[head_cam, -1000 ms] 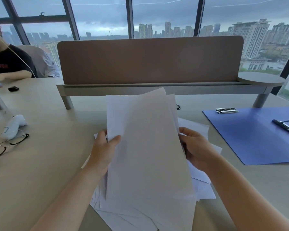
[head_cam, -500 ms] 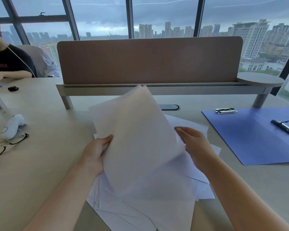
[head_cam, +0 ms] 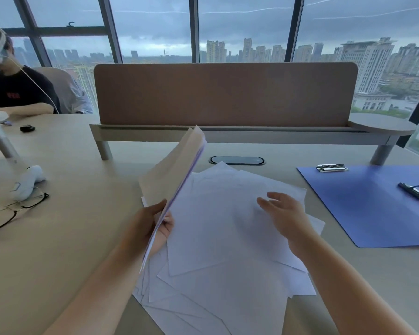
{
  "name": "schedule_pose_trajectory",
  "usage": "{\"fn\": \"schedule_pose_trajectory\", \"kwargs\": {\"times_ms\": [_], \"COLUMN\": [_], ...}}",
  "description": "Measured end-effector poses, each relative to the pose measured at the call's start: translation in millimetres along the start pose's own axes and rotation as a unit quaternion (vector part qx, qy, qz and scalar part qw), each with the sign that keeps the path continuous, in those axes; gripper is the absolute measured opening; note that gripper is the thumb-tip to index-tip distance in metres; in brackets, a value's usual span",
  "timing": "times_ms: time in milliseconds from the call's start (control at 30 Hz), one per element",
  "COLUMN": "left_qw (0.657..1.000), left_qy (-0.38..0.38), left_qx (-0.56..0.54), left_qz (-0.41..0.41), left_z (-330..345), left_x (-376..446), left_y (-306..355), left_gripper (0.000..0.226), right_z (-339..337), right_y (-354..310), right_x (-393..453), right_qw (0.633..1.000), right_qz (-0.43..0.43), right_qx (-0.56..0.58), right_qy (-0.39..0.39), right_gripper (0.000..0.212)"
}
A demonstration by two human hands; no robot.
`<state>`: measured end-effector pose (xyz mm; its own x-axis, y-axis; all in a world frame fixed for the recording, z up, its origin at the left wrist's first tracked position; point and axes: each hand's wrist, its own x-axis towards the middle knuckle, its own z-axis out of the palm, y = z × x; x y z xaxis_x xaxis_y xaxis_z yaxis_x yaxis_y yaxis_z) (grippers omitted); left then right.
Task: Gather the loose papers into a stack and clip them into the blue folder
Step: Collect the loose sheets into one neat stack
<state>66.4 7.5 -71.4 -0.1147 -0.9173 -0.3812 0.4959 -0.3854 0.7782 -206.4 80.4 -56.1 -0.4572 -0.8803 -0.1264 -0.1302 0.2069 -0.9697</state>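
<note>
At centre frame, a small sheaf (head_cam: pixel 173 180) of white papers is held nearly edge-on, tilted up and away toward the divider (head_cam: pixel 225 95). The sheaf is pinched near its lower end by the left hand (head_cam: pixel 148 228), thumb on the near face and fingers curled behind. How many sheets it contains cannot be told.

Below and to the right of it, a loose pile (head_cam: pixel 218 262) of white sheets is spread flat on the desk (head_cam: pixel 58 238), fanned at differing angles with corners projecting on all sides. More than ten overlapping sheets are visible; an exact count cannot be given.

The right hand (head_cam: pixel 283 216) is held over the pile's upper right part, fingers spread and relaxed, gripping nothing. Whether it touches the paper cannot be told.

One blue folder (head_cam: pixel 373 204) lies open and flat at right of frame, well apart from the pile. Two metal clips are seen on it: one (head_cam: pixel 332 168) at its upper left corner and one (head_cam: pixel 416 194) near the right edge.

One pair of glasses (head_cam: pixel 15 211) lies at left.
</note>
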Motion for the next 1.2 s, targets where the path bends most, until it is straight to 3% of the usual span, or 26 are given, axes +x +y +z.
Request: {"fn": "schedule_pose_trajectory", "kwargs": {"times_ms": [200, 300, 333, 400, 500, 567, 700, 867, 1133, 1200], "left_qw": [1.000, 1.000, 1.000, 0.998, 0.998, 0.997, 0.992, 0.999, 0.999, 1.000], "left_qy": [-0.004, -0.012, -0.024, -0.048, -0.047, -0.048, -0.062, -0.031, -0.035, -0.030], "left_qx": [0.013, 0.015, 0.003, -0.022, -0.032, -0.058, -0.107, -0.010, -0.016, -0.005], "left_qz": [-0.011, -0.006, -0.004, -0.013, -0.022, -0.027, -0.031, -0.022, -0.017, -0.003], "left_z": [-3.6, -4.2, -4.0, -2.8, -1.4, -0.7, -2.0, -6.7, -8.0, -5.9], "left_x": [6.1, 5.0, 3.3, -0.7, -2.0, -3.7, -4.3, 3.1, 3.4, 0.0], "left_y": [-0.4, -1.9, -2.1, -1.0, 1.4, 2.2, 1.5, 1.3, -0.2, 0.2], "left_gripper": [0.016, 0.014, 0.015, 0.020, 0.025, 0.017, 0.014, 0.014, 0.014, 0.023], "right_z": [10.2, 14.1, 16.2, 18.0, 20.9, 22.8, 17.6, 17.1, 30.3, 30.4], "right_y": [-4.2, -4.0, -2.2, 2.9, 12.6, 17.0, 10.9, 8.0, 19.2, 16.3], "right_x": [2.9, -2.8, -5.3, -12.0, -22.1, -28.2, -30.4, -29.9, -36.8, -38.5], "right_qw": [0.978, 0.975, 0.985, 0.983, 0.861, 0.805, 0.796, 0.789, 0.809, 0.811], "right_qz": [0.086, 0.082, 0.051, -0.065, -0.173, -0.192, -0.194, -0.188, -0.252, -0.278], "right_qx": [0.186, 0.188, 0.135, -0.089, -0.390, -0.464, -0.460, -0.463, -0.460, -0.458], "right_qy": [-0.048, -0.085, -0.099, -0.148, -0.278, -0.316, -0.343, -0.358, -0.265, -0.233], "right_gripper": [0.059, 0.057, 0.056, 0.065, 0.105, 0.119, 0.118, 0.111, 0.082, 0.072]}}
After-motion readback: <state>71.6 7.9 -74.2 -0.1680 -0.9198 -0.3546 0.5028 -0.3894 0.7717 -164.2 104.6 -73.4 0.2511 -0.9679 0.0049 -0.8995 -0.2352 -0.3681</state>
